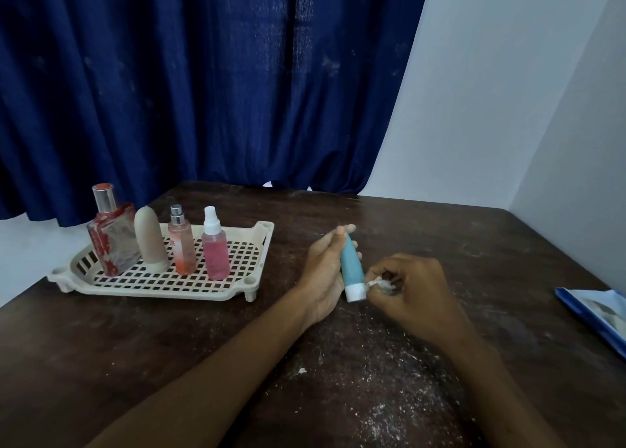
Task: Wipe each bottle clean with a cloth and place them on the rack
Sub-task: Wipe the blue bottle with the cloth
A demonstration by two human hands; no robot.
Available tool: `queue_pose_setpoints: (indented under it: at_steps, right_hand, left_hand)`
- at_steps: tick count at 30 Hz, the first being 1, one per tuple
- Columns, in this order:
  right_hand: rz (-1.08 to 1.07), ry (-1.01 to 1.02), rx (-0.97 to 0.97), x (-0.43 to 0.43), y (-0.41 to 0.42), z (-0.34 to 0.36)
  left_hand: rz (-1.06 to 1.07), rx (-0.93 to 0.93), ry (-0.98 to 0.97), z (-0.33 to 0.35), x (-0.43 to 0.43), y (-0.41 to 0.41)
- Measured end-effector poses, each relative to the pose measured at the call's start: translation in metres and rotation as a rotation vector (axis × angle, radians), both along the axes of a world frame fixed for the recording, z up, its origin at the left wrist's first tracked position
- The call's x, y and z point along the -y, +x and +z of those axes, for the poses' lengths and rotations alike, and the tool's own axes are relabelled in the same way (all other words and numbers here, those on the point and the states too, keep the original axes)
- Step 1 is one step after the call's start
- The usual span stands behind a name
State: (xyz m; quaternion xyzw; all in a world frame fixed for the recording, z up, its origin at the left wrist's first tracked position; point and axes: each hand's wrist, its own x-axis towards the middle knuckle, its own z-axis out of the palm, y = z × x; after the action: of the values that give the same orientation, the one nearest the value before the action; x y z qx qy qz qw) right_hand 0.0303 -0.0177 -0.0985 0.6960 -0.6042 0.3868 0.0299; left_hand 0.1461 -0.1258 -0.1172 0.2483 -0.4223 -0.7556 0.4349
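1. Left hand, seen from the head camera, lies palm-up near the middle of the dark brown wooden table. Its fingers and thumb are curled round a teal plastic tube with a white cap.
2. That tube rests across the left fingers, tilted, with its capped end pointing near and slightly right and its other end at the far fingertips.
3. The right hand sits just right of the tube. Its fingers are bunched and pinch a small white cloth scrap, which touches the tube's white cap.
4. A cream plastic lattice rack stands on the table to the far left of both hands, well apart from the tube.
5. Four bottles stand upright in a row on the rack, from left to right:
   - a square glass bottle with red markings and a silver neck
   - a beige round-topped bottle
   - a slim spray bottle of orange-pink liquid
   - a clear spray bottle of pink liquid with a white nozzle
6. White flecks are scattered over the table near the forearms.
7. A blue and white packet lies at the table's right edge.
8. A dark blue curtain hangs behind the table, with a pale wall to its right.
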Motion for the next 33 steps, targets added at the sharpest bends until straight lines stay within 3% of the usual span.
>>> queue_pose_setpoints:
  at_steps: [6,14,26,33]
  right_hand:
    - [0.075,-0.025,0.053,0.001,0.008,0.0]
    - [-0.123,-0.032,-0.07,0.0,-0.008,-0.001]
    - [-0.177,-0.081,-0.055,0.003,-0.011,-0.007]
    - [-0.227,-0.163,0.004,0.004,-0.01,-0.007]
  left_hand:
    - [-0.058,0.017,-0.112,0.0,0.0,0.002]
    - [-0.1,0.027,-0.234,0.003,0.003,0.008]
    - [0.089,0.157,-0.627,-0.001,0.002,0.011]
    - [0.317,0.521,-1.138,-0.001,-0.007,0.019]
